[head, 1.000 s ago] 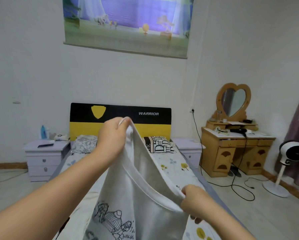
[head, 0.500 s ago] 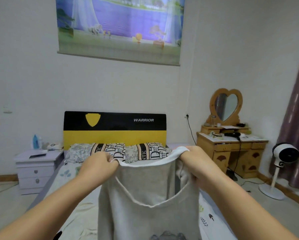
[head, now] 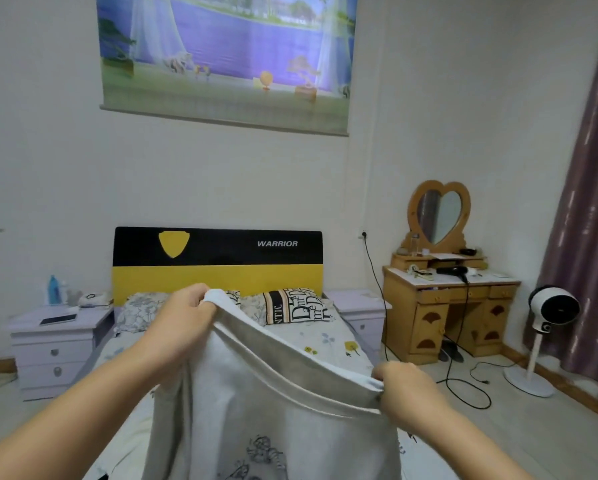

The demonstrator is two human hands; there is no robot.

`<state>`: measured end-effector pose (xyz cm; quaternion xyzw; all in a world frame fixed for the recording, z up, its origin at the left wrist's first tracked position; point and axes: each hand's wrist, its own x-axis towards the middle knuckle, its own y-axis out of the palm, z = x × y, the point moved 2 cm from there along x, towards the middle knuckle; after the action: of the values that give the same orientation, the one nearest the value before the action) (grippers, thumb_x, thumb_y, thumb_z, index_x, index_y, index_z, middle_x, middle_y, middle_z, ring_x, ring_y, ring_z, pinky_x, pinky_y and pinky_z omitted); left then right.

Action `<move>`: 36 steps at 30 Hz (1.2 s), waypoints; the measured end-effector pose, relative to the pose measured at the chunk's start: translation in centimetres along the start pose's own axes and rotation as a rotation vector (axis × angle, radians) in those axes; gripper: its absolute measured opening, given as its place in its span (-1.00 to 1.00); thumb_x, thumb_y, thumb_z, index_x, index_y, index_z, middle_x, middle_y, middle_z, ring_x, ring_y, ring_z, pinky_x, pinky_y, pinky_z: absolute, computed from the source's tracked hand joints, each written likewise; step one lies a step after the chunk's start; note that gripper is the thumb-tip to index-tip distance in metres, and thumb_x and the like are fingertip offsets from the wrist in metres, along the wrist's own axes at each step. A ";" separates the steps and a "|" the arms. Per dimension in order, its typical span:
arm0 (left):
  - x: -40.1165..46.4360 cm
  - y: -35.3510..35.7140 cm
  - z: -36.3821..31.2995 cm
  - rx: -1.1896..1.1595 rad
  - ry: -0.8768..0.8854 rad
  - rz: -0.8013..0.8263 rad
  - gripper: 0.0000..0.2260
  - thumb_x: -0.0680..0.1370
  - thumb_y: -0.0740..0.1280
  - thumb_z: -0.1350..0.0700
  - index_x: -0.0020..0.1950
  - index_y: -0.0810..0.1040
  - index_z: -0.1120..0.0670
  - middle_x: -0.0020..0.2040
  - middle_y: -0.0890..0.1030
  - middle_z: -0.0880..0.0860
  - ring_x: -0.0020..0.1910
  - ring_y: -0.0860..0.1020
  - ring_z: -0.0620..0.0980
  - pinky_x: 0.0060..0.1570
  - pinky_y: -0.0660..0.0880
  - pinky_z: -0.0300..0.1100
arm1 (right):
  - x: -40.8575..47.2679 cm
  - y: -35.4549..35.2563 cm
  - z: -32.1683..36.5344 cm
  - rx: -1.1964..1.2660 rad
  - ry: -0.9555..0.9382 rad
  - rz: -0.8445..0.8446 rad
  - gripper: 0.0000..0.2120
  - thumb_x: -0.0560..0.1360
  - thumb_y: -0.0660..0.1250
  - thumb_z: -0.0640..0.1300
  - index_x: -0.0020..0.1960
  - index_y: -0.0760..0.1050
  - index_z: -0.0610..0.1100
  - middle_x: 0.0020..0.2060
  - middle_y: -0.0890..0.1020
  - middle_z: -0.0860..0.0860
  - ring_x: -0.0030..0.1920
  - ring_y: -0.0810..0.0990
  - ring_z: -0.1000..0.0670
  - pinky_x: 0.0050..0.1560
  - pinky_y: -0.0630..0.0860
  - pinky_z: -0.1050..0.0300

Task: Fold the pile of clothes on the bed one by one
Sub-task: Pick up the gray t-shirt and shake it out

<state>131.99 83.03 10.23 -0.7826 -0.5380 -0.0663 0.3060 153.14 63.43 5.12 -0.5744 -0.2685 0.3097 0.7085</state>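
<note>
Light grey cotton top (head: 273, 420) with a dark line-drawn cartoon print low on its front, held up in the air over the foot end of the bed (head: 328, 336). Print partly cut off by frame edge; no words legible on it.

Left hand (head: 183, 320): raised, fingers curled tight round one upper corner of the top, cloth bunched over the knuckles. Right hand (head: 408, 393): lower and nearer, fingers and thumb pinching the other end of the white-edged hem, which runs slanted between the two hands.

Writing: "WARRIOR" in white on the black-and-yellow headboard (head: 217, 258), beside one yellow shield badge. Black, white and tan lettered pillow (head: 295, 306) reads "NTIC" on its band; further letters too jumbled to read. A grey floral pillow (head: 141, 308) lies left of it; a third pillow is mostly hidden behind the left hand.

Counts: two pale lilac bedside cabinets, left (head: 55, 348) and right (head: 361, 311). One wooden dressing table (head: 450, 317) with one heart-shaped mirror (head: 439, 216). One white standing fan (head: 550, 310). One landscape wall hanging (head: 228, 60). One purple curtain (head: 588, 220).
</note>
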 end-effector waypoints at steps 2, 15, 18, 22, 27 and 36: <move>0.2 -1.4 0.5 0.024 0.027 0.148 -0.81 0.43 0.34 0.25 -0.38 0.48 0.09 -0.46 0.46 -0.02 -0.44 0.37 -0.08 -0.39 0.26 -0.23 | -0.1 -0.7 -0.4 0.443 0.032 0.047 -0.76 0.47 0.15 -0.35 -0.26 0.48 -0.12 -0.33 0.47 -0.01 -0.30 0.39 0.03 -0.33 0.28 0.21; 0.0 -8.3 4.5 -0.142 -0.103 0.380 -0.75 0.34 0.51 -0.07 -0.37 0.59 0.08 -0.41 0.57 0.04 -0.44 0.48 -0.11 -0.44 0.39 -0.28 | -1.6 -2.7 -0.6 1.012 -0.168 0.512 -0.63 0.32 0.43 -0.02 -0.02 0.51 -0.26 -0.10 0.61 -0.20 -0.11 0.57 -0.12 -0.14 0.49 0.11; -0.1 -8.5 5.8 -0.091 -0.104 0.131 -0.75 0.49 0.38 0.09 -0.40 0.59 0.06 -0.43 0.57 0.02 -0.47 0.47 -0.12 -0.39 0.36 -0.24 | -1.4 -3.2 -0.7 0.928 -0.237 0.264 -0.79 0.46 0.40 -0.16 -0.01 0.54 -0.30 -0.13 0.64 -0.23 -0.18 0.58 -0.08 -0.14 0.49 0.08; -1.1 -7.8 6.4 -0.059 -0.053 -0.114 -0.72 0.49 0.38 0.17 -0.44 0.61 0.02 -0.43 0.61 -0.11 -0.36 0.48 -0.15 -0.32 0.37 -0.24 | -1.2 -2.4 0.0 0.677 -0.241 -0.243 -0.81 0.53 0.28 -0.19 -0.20 0.62 -0.15 -0.34 0.63 -0.05 -0.30 0.52 0.05 -0.24 0.36 0.15; -2.6 -6.3 7.3 -0.109 -0.056 -0.258 -0.77 0.51 0.35 0.15 -0.36 0.58 -0.01 -0.39 0.59 -0.09 -0.29 0.46 -0.09 -0.27 0.34 -0.17 | -0.9 -0.8 0.0 0.749 -0.230 -0.473 -0.78 0.55 0.24 -0.19 -0.17 0.62 -0.02 -0.30 0.64 0.09 -0.18 0.55 0.11 -0.21 0.39 0.22; -7.0 -5.4 10.2 0.344 -0.002 -0.243 -0.69 0.48 0.38 0.08 -0.45 0.44 -0.05 -0.49 0.49 -0.10 -0.42 0.42 -0.18 -0.38 0.32 -0.19 | 0.1 2.9 -1.3 0.364 -0.368 -0.330 -0.76 0.55 0.21 -0.09 0.12 0.61 -0.01 -0.10 0.69 -0.08 -0.04 0.60 -0.16 -0.07 0.49 -0.03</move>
<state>122.06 84.33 1.22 -0.6484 -0.6320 -0.0093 0.4244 153.78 63.14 1.99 -0.3208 -0.4220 0.3323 0.7801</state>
